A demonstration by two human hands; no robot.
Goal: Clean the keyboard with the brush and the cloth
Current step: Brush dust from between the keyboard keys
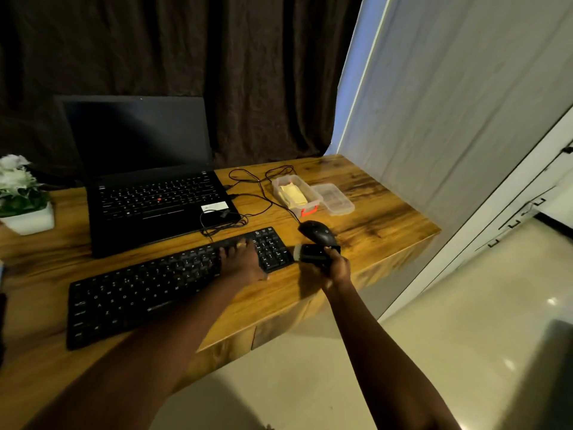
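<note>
Your left hand (241, 261) lies flat on the right part of the black keyboard (161, 283), fingers spread a little and resting on the keys beside the number pad. Your right hand (336, 268) is just off the keyboard's right end, fingers wrapped around the dark handle of the brush (313, 253), whose pale bristles point left toward the keyboard's edge without clearly touching it. The keyboard sits at an angle on the wooden desk (372, 231), in front of an open laptop (148, 181) with a dark screen. A black mouse (317, 231) lies just behind the brush, its cable looping back toward the laptop. The yellow cloth (293, 193) is folded inside a clear plastic box (296, 191) farther back on the desk, with the box's lid (333, 199) lying right beside it. A small potted plant (21, 197) stands at the left edge.
</note>
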